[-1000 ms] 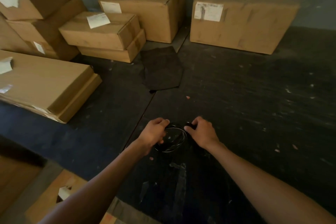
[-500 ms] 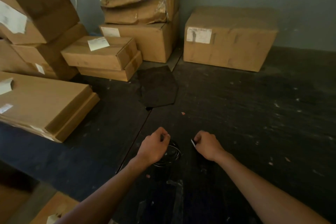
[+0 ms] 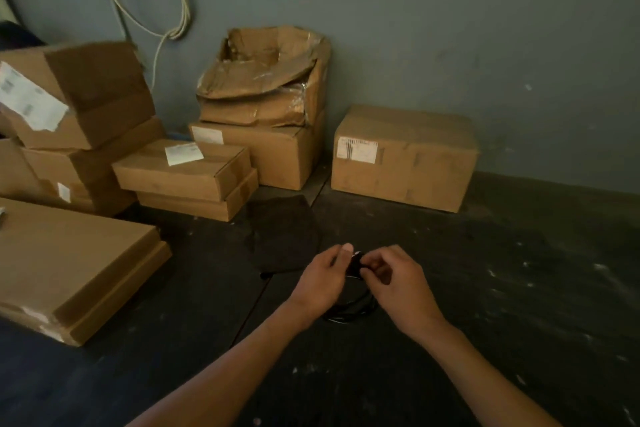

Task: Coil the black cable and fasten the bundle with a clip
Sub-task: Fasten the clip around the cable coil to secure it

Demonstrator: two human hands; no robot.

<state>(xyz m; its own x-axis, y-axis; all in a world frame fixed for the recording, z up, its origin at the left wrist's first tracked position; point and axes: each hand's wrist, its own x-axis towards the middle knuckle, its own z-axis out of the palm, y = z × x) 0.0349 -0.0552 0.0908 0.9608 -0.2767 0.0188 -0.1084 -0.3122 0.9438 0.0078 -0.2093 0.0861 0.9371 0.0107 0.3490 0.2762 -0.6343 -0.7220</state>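
Note:
The black cable is wound into a small coil and hangs between my two hands above the dark table. My left hand grips the coil's left side with the thumb up. My right hand pinches a small black clip at the top of the coil. Only the lower loops of the cable show beneath my fingers; the rest is hidden behind my hands. The light is dim and the clip's jaws are hard to make out.
Cardboard boxes stand along the grey wall, with more stacked at the left and a flat box near the left edge. A dark cloth lies just beyond my hands. A pale cable hangs on the wall.
My hands have come back together and lifted the coil off the table. The right hand, apart from the coil half a second ago, now holds the clip at the coil's top. The view has tilted up.

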